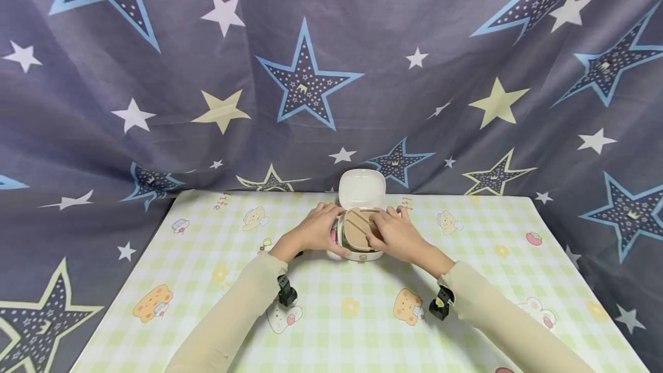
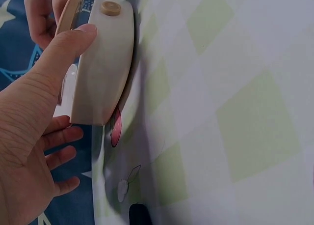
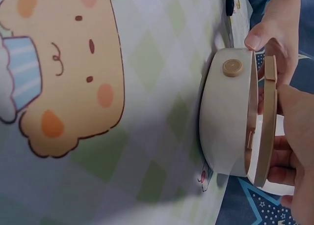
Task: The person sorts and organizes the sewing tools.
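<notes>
A small white box [image 1: 364, 257] with a tan round button on its front stands near the table's back edge, its white lid [image 1: 362, 187] tipped up behind it. My left hand [image 1: 315, 231] holds the box's left side; in the left wrist view the thumb lies along the front rim and the fingers spread at the side. With my right hand [image 1: 400, 236] I pinch a tan inner panel [image 3: 267, 122] with slanted grooves. The panel is raised off the rim, and a gap shows under it in the right wrist view. The box's contents are mostly hidden beneath it.
The box stands on a green-and-white checked tablecloth [image 1: 352, 327] printed with cartoon animals. Directly behind the table hangs a dark star-patterned curtain [image 1: 414, 96]. In the head view, a small dark object shows partly beside my left hand.
</notes>
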The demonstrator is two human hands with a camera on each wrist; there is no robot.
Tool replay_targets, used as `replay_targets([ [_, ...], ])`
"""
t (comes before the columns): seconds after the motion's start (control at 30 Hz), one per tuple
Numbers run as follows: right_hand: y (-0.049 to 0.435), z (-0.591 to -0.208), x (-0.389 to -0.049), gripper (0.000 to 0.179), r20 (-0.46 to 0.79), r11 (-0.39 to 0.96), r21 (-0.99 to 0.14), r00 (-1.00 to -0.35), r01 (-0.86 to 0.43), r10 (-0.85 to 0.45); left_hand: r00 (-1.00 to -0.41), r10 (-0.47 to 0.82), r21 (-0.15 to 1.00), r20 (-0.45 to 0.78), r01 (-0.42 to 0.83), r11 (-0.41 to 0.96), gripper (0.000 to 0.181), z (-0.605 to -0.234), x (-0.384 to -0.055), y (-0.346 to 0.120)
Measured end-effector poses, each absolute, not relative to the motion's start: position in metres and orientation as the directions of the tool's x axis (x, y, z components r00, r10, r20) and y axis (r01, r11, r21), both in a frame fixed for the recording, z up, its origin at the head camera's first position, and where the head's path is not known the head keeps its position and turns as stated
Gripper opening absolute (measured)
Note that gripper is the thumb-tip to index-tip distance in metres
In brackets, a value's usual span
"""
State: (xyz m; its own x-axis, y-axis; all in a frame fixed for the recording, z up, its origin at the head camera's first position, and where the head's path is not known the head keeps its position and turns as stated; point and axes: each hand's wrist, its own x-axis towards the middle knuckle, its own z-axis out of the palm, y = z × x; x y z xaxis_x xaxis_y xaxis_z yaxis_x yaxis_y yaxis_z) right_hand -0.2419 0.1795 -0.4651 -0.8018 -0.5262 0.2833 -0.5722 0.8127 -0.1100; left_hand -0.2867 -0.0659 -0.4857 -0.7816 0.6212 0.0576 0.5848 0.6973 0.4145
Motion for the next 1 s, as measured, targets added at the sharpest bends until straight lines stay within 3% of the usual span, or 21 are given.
replay_targets([
  [1.0,0.165,-0.466,-0.244,0.022,0.212,0.82,-0.147,-0.827,-0.554,-0.521,-0.787,0.615,0.415,0.039,0.573,0.707,0.105,-0.486,-0.286,-0.065],
])
